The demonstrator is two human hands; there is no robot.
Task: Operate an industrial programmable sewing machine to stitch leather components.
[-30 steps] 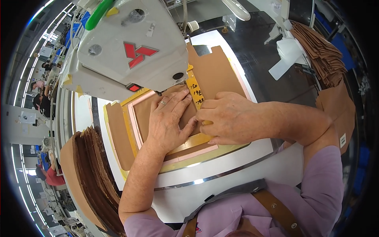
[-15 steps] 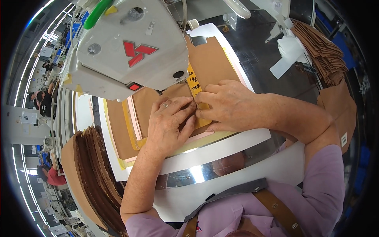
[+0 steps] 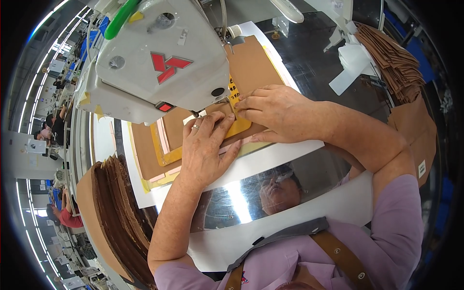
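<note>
My left hand (image 3: 207, 145) lies with fingers stretched on a brown leather-like panel (image 3: 174, 126) and the edge of a yellow template frame (image 3: 240, 126). Just to its right, my right hand (image 3: 282, 113) rests with its fingers spread over the frame's marked right strip, its thumb near a pink strip (image 3: 245, 140). Both hands press from above rather than grasp. Beneath the panel is a white sheet (image 3: 304, 147). The grey-white head of a sewing machine (image 3: 130, 63) hangs over the work and hides part of it, its needle area close to my left fingertips.
A stack of folded brown pieces (image 3: 391, 58) lies at the far right, beside a white paper strip (image 3: 349, 77). More brown panels (image 3: 108, 208) stand on edge at my left. A shiny metal plate (image 3: 224, 208) lies in front of me. Other people work far left.
The panel, yellow frame and white sheet have slid away from me, slightly to the left. My right hand has moved with them; my left fingers have shifted slightly. More of the metal plate shows.
</note>
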